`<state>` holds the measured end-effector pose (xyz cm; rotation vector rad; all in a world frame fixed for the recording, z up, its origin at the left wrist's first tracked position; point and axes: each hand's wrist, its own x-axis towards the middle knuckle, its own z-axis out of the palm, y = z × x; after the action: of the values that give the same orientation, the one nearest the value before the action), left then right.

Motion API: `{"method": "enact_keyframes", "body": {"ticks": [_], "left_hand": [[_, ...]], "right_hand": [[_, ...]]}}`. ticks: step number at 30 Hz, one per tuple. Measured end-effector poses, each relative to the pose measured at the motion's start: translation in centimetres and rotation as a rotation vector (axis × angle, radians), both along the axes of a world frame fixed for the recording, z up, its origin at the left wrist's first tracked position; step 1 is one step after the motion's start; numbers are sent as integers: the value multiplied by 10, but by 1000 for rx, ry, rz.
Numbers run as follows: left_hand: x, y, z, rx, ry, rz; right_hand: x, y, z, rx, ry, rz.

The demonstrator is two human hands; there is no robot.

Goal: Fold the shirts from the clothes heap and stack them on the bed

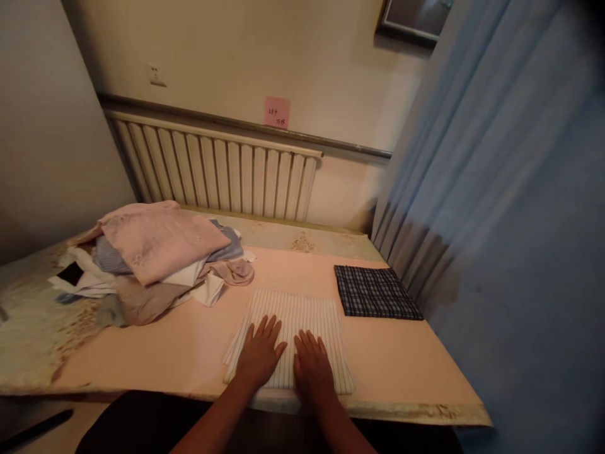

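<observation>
A white garment with thin dark stripes (293,307), folded into a rough rectangle, lies flat near the table's front edge. My left hand (259,354) rests palm down on its left half, fingers stretched out. On the right half lies my right hand (312,366), also flat with its fingers extended. Neither hand grips the cloth. The garment's layers show slightly offset at its left edge. To the right sits a folded dark plaid cloth (375,292), apart from both hands.
A heap of loose clothes lies at the left, with a pink garment (163,239) on top. Pink sheeting (179,353) covers much of the table. Behind stands a radiator (227,170) below a pink note (276,112). A blue curtain (496,221) hangs along the right side.
</observation>
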<state>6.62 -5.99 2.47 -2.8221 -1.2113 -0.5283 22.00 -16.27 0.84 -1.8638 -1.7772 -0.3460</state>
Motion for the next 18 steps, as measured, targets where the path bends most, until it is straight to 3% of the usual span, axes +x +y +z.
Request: {"method": "enact_keyframes", "body": {"ticks": [10,18], "left_hand": [[-14,14,-5,3,-4,61],[-19,21,1,-20,59,146]], "right_hand": [[-1,0,-1,7,-2,4],[0,0,-2,-20,-2,-4]]}}
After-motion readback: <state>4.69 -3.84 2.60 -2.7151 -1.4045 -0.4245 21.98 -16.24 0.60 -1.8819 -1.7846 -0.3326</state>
